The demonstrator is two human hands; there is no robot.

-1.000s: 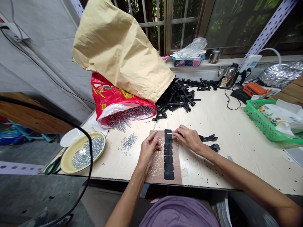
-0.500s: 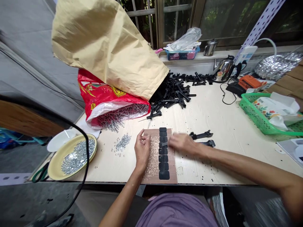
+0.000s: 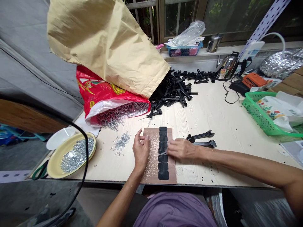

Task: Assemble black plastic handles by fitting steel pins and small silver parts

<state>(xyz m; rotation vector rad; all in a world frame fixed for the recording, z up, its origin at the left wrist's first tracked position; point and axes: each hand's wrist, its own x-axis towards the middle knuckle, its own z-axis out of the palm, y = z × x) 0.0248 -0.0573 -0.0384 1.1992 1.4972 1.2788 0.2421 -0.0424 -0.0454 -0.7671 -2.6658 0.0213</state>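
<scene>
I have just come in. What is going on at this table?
A person is working with both bare hands at a table. The right hand holds a thin object, partly hidden, at a column of black pieces on a brown board. The left hand is at the board's left side. Farther left are small shiny pieces, some loose, more in a yellow bowl.
</scene>
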